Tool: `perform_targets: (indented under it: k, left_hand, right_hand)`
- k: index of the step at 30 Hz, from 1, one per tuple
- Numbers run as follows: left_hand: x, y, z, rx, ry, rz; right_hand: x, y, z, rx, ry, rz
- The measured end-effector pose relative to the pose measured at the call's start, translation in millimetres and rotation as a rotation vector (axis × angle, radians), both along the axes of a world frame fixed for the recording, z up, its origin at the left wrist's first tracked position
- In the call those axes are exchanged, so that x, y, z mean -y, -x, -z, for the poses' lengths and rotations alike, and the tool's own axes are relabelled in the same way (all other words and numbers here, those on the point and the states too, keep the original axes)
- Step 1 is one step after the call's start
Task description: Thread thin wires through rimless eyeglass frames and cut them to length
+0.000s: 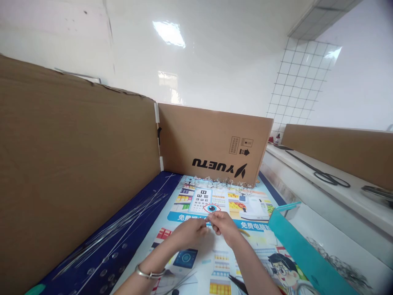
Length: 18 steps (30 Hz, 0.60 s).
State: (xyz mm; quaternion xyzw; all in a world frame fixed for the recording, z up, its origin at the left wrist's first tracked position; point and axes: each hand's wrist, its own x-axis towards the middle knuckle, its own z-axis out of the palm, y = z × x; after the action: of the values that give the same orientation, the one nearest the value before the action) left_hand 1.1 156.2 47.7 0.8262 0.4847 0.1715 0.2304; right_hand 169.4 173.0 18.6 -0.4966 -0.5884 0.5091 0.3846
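My left hand [190, 232], with a silver bangle [150, 273] on its wrist, is closed in a pinch over the printed sheet [196, 239]. Fingertip to fingertip with it, my right hand [225, 228] is pinched too. Whatever lies between the fingers is too small to make out. Below my right forearm is a dark, pointed tool [238, 283], partly hidden. A few thin wires [178, 282] lie on the sheet near my left wrist.
Long straight wires [116, 227] lie on blue cloth at left. Small bent wire pieces [215, 181] line the foot of the cardboard panel [211, 139]. Another panel [73, 164] walls the left. A teal-edged box [310, 241] at right holds tangled dark wire pieces [340, 262].
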Motion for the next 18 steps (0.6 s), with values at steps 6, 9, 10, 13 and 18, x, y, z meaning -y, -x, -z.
perform_targets:
  k: [6,9,10,13,18]
  left_hand:
    - [-5.9,13.6,-20.9,0.229,-0.058,-0.021]
    - [3.6,7.6,-29.6,0.340,-0.079,0.009]
    - [7.1,5.6,-32.1,0.380,-0.083,0.017]
    - [14.8,3.8,-38.1,0.504,-0.070,0.103]
    - [13.3,12.9,-43.4,0.496,-0.092,0.264]
  right_hand:
    - [6.9,8.9,-15.3,0.225,-0.189,-0.073]
    - [16.7,18.2,-25.6,0.326,-0.288,-0.128]
    - [20.0,21.4,-28.6,0.357,-0.315,-0.140]
    - [27.7,29.3,-34.8,0.432,-0.373,-0.150]
    - [32.1,34.9,-34.9,0.506,-0.383,-0.150]
